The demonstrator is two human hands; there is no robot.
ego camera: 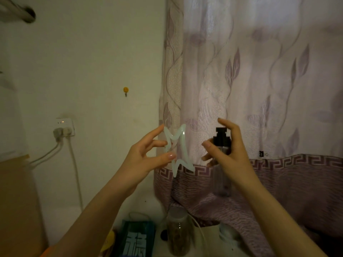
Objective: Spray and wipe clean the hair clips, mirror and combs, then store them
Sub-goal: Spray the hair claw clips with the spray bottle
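- Star-shaped hair clip [176,151], pale and translucent, is held up in the air in front of the curtain [259,80], its long axis roughly upright.
- Left hand [146,156] pinches it at its left edge, thumb against spread fingertips; the other fingers fan out loosely.
- Spray bottle [221,145], clear with a black pump top, stands upright just right of the clip, well clear of touching it.
- Right hand [228,151] curls round the bottle, index finger raised over the pump head; the nozzle seems to face left toward the clip, so the spray should travel leftward.
- Count in view: one clip, one spray bottle, two hands; no mirror or comb is visible.
- Near, low in the frame: one plastic jar [178,230] and one teal box [135,240].
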